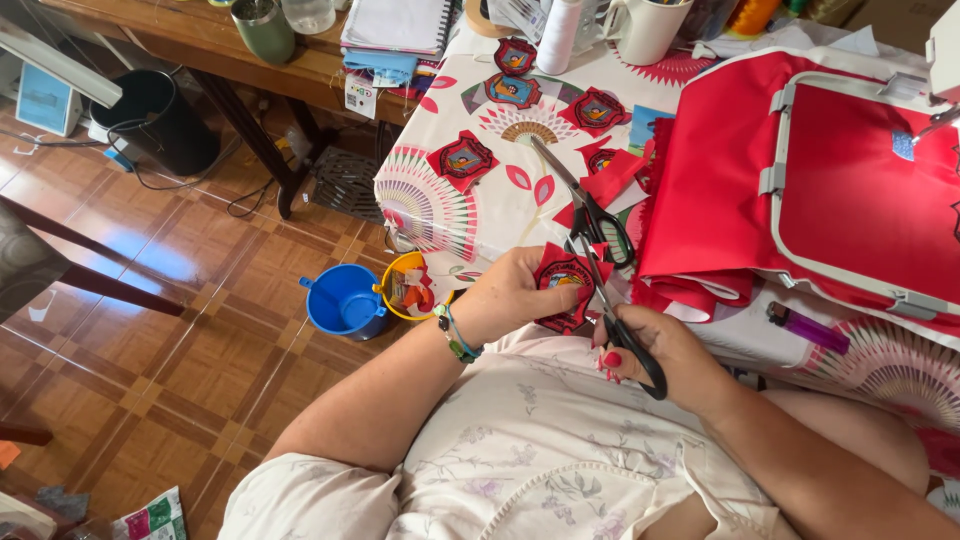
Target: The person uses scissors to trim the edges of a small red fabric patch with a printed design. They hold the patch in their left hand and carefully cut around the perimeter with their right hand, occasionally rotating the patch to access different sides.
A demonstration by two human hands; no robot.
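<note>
Right hand [655,350] with scissors [618,325] (left hand [510,295] on patch [562,290]), 2 buckets [345,298] nearby.

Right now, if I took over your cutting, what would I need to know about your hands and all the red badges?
Left hand holds a red embroidered patch over the lap.
Right hand works black-handled scissors, blades at the patch's edge.
A second pair of scissors lies on the patterned tablecloth.
Done: several trimmed patches lie on the cloth, with red scraps beside them.
Left: finish trimming the held patch. More red fabric sits in the embroidery hoop.
</note>
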